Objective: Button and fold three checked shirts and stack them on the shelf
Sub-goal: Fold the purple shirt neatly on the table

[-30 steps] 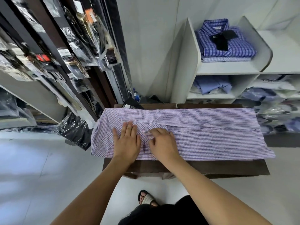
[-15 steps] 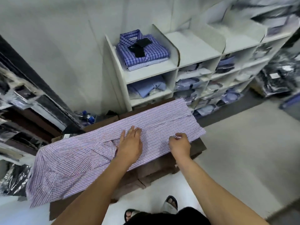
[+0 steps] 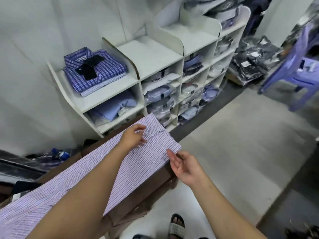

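Note:
A pink-and-white checked shirt (image 3: 143, 163) lies stretched flat along brown cardboard boxes (image 3: 155, 185), its hem end towards the white shelf unit (image 3: 151, 54). My left hand (image 3: 132, 138) rests on the shirt near the hem, fingers loosely bent and touching the cloth. My right hand (image 3: 186, 167) hovers palm up beside the shirt's near hem corner, fingers relaxed, fingertips at the edge and holding nothing. Two folded blue checked shirts (image 3: 95, 71) are stacked in the shelf's top left compartment, a black tag on top.
Lower shelf cubbies hold bagged folded shirts (image 3: 160, 99). Black bagged garments (image 3: 253, 57) are piled on the floor at right beside a blue plastic stool (image 3: 296, 62). Grey floor opens to the right. My sandalled foot (image 3: 177, 225) stands by the boxes.
My view has swung right along the shirt. Both hands slid from the collar area to the hem end. My right hand let go of the edge it pinched and turned palm up.

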